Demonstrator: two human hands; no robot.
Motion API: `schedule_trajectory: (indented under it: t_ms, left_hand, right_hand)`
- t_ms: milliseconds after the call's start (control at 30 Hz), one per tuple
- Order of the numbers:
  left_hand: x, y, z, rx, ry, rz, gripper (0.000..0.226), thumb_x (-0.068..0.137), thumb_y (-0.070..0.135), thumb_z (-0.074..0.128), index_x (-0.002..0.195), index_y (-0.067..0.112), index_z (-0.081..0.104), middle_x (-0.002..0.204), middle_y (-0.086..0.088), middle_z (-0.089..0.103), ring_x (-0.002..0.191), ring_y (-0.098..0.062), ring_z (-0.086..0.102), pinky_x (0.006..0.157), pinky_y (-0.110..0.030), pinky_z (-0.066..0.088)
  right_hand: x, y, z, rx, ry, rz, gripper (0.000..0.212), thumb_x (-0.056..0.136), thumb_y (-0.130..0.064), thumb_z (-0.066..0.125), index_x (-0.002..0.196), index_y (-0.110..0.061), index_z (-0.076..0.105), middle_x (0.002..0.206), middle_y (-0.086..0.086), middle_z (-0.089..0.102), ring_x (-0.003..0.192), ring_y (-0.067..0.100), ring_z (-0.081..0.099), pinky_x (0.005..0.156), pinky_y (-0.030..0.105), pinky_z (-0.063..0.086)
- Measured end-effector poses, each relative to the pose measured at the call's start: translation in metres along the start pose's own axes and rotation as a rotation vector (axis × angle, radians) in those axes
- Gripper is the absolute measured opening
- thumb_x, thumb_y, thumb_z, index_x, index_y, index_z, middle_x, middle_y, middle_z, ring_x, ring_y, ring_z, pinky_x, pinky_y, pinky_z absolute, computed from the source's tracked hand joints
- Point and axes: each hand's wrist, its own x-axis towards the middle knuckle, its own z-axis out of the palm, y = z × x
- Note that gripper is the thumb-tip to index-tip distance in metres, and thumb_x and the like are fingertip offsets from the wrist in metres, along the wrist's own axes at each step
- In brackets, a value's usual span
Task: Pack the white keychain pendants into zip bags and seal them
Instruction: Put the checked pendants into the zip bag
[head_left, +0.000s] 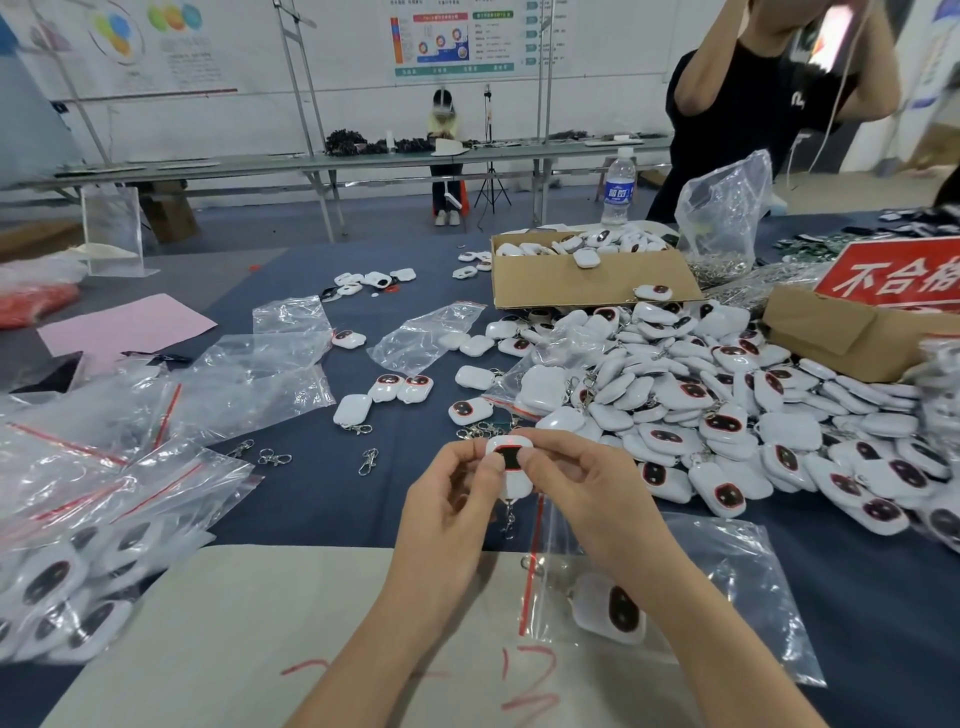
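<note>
— What is held in each grip?

— One white pendant (510, 464) is pinched from both sides. Its left edge is taken by the thumb and curled fingers of the left hand (447, 514), its right edge by the thumb and fingers of the right hand (576, 488). Both grips are closed onto it, and nothing else is held.

— How is it turned?

— Its dark window with the red rim is faced upward. A short chain (508, 519) is left hanging below it, above the table (337, 499).

— And where is the zip bag?

— A clear zip bag (737, 571) is laid flat on the table just under the right wrist, with its red seal strip (531, 577) turned toward the hands. A second pendant (613, 608) is seen inside it. Whether the strip is pressed closed cannot be told.

— What else is laid out?

— A large heap of pendants (727, 405) is spread to the right, beside a cardboard box (587, 283) also filled with them. Filled bags (67, 587) are stacked at the left edge, and empty bags (249, 374) are scattered beyond them. Loose metal clips (368, 461) are strewn on the blue cloth between. A beige sheet (260, 623) marked in red is laid under the forearms.
</note>
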Motion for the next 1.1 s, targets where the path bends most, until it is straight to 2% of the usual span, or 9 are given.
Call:
schedule_trajectory:
  t_ms: [100, 200, 300, 367, 500, 667, 733, 900, 1100]
  left_hand:
    - [0.000, -0.001, 0.000, -0.005, 0.005, -0.001, 0.017, 0.102, 0.024, 0.060, 0.102, 0.037, 0.071, 0.082, 0.003, 0.070, 0.071, -0.007, 0.059, 0.072, -0.033, 0.054]
    - [0.000, 0.000, 0.001, -0.003, -0.032, -0.012, 0.022, 0.099, 0.018, 0.065, 0.105, 0.039, 0.069, 0.091, 0.008, 0.074, 0.079, -0.006, 0.066, 0.073, -0.020, 0.055]
    - [-0.001, 0.000, 0.002, -0.019, -0.045, -0.033, 0.028, 0.097, 0.013, 0.067, 0.106, 0.040, 0.068, 0.099, 0.008, 0.076, 0.089, -0.012, 0.070, 0.076, -0.016, 0.054]
    - [-0.002, 0.000, 0.002, -0.028, -0.042, -0.029, 0.028, 0.097, 0.013, 0.067, 0.107, 0.039, 0.068, 0.101, 0.007, 0.076, 0.090, -0.012, 0.071, 0.076, -0.014, 0.053]
    - [-0.002, 0.000, 0.001, -0.023, -0.034, -0.022, 0.030, 0.098, 0.012, 0.065, 0.106, 0.041, 0.067, 0.098, 0.007, 0.076, 0.084, -0.011, 0.068, 0.075, -0.014, 0.052]
    - [-0.001, 0.000, 0.001, -0.019, -0.034, -0.026, 0.030, 0.098, 0.011, 0.066, 0.105, 0.041, 0.068, 0.098, 0.008, 0.076, 0.087, -0.013, 0.069, 0.076, -0.014, 0.053]
    - [-0.001, 0.001, 0.002, -0.012, -0.027, -0.015, 0.026, 0.098, 0.012, 0.066, 0.107, 0.036, 0.068, 0.099, 0.008, 0.076, 0.089, -0.011, 0.070, 0.078, -0.016, 0.053]
    - [-0.002, 0.000, 0.001, 0.058, 0.044, 0.074, 0.022, 0.096, 0.004, 0.066, 0.103, 0.025, 0.067, 0.105, 0.007, 0.072, 0.104, -0.013, 0.068, 0.090, -0.024, 0.053]
    - [-0.003, 0.000, 0.002, 0.110, 0.050, 0.139, 0.034, 0.094, 0.001, 0.067, 0.097, 0.034, 0.068, 0.104, 0.006, 0.070, 0.104, -0.015, 0.067, 0.088, -0.022, 0.052]
  right_hand:
    - [0.000, 0.001, 0.001, -0.003, 0.015, -0.013, 0.032, 0.097, -0.008, 0.063, 0.096, -0.039, 0.071, 0.087, -0.018, 0.077, 0.082, -0.005, 0.069, 0.076, 0.008, 0.049]
    - [0.001, 0.002, 0.000, 0.005, 0.026, -0.027, 0.034, 0.098, -0.009, 0.063, 0.095, -0.042, 0.073, 0.095, -0.017, 0.077, 0.092, -0.001, 0.071, 0.083, 0.012, 0.052]
    - [0.002, 0.003, -0.001, 0.003, 0.023, -0.047, 0.047, 0.098, -0.008, 0.062, 0.091, -0.053, 0.075, 0.099, -0.017, 0.077, 0.098, 0.004, 0.072, 0.087, 0.018, 0.055]
    - [0.003, 0.003, -0.001, 0.011, 0.000, -0.055, 0.054, 0.097, -0.007, 0.062, 0.092, -0.060, 0.073, 0.100, -0.020, 0.076, 0.099, 0.003, 0.072, 0.086, 0.017, 0.054]
    - [0.004, 0.006, -0.002, 0.024, -0.036, -0.046, 0.062, 0.093, 0.001, 0.065, 0.092, -0.060, 0.073, 0.098, -0.020, 0.077, 0.098, 0.001, 0.072, 0.085, 0.012, 0.052]
    - [0.004, 0.006, -0.002, 0.012, -0.043, -0.038, 0.063, 0.094, 0.000, 0.065, 0.092, -0.062, 0.071, 0.097, -0.023, 0.076, 0.097, -0.001, 0.071, 0.083, 0.009, 0.051]
    - [0.004, 0.008, -0.002, -0.004, -0.037, -0.031, 0.058, 0.094, 0.000, 0.065, 0.093, -0.057, 0.073, 0.098, -0.020, 0.077, 0.097, 0.001, 0.071, 0.085, 0.011, 0.052]
    - [0.001, 0.012, -0.001, -0.006, -0.047, -0.024, 0.033, 0.093, 0.006, 0.064, 0.104, -0.025, 0.069, 0.102, -0.014, 0.076, 0.101, 0.004, 0.071, 0.090, 0.017, 0.053]
    - [0.000, 0.013, -0.003, -0.015, -0.052, 0.008, 0.025, 0.092, -0.001, 0.068, 0.102, -0.024, 0.068, 0.102, -0.012, 0.076, 0.103, 0.008, 0.071, 0.093, 0.025, 0.056]
